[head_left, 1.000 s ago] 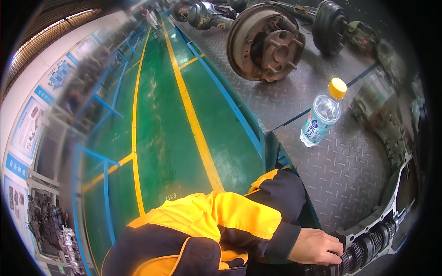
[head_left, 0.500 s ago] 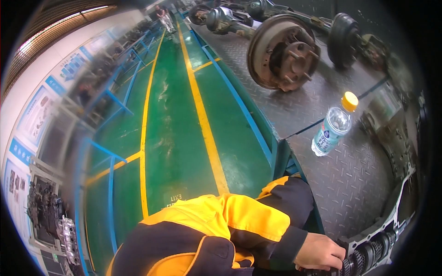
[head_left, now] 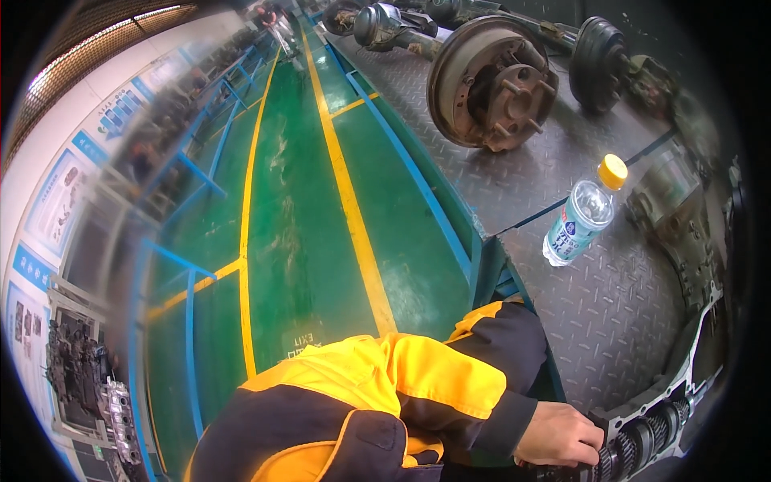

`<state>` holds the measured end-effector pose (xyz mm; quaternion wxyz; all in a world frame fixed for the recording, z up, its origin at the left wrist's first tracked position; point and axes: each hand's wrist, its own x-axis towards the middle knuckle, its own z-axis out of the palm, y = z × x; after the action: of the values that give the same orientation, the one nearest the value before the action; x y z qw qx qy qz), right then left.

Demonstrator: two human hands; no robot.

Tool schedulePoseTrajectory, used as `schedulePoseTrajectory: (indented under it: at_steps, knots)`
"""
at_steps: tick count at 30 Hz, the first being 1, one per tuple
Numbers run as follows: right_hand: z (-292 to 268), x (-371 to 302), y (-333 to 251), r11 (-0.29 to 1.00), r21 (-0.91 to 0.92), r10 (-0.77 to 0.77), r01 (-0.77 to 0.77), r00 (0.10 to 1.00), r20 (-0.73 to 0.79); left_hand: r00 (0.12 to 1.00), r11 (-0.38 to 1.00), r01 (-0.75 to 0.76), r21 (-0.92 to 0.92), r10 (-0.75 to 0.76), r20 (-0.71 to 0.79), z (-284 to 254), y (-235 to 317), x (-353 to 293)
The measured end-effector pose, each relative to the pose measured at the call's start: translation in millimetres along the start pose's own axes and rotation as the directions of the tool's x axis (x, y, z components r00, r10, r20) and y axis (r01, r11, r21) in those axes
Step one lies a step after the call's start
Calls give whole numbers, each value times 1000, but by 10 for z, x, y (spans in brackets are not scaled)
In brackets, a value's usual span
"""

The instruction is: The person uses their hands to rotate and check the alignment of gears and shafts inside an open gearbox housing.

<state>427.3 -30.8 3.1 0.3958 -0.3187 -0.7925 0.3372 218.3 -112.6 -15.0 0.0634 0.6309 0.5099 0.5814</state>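
My left hand [head_left: 560, 435], in a black cuff with a yellow-banded sleeve [head_left: 454, 381], reaches to the lower right. Its fingers are curled down at the near end of an opened gearbox housing [head_left: 683, 371]. What lies under the fingertips is hidden. Beside the fingers runs a row of dark toothed gears [head_left: 642, 438] on a shaft inside the housing. My right hand is out of view. Beyond the gearbox, a clear plastic bottle [head_left: 582, 217] with a yellow cap and blue label stands on the bench.
The bench has a grey tread-plate top [head_left: 594, 321]. A rusty brake drum and hub [head_left: 494, 88] on an axle lies at its far side, with a second dark drum [head_left: 598, 64] behind. Blue railings [head_left: 191, 345] line the green floor [head_left: 305, 241]. A person [head_left: 275, 28] stands far off.
The view has shifted slightly, so the bottle and drum sit a little differently in the picture. My left hand stays at the gearbox with its fingers curled.
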Motion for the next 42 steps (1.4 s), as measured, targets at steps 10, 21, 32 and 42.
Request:
schedulePoseTrajectory:
  at_steps: [10,21,32,42]
  knots:
    - [-37,-90,121,1000,12,-6,7,998,-55,997,999,34,42,-31,-65,51,-5,-1]
    - [-117,-356,9,651,453,-116,-610,509,853,995,999,-2,-35,-2,-99,44,11,-32]
    - [-130,-583,193,296,387,182,-873,450,874,992,992,-123,33,124,-32,-77,141,98]
    - [12,-819,9,360,452,294,-816,559,775,999,999,3,-40,-2,43,-221,182,1]
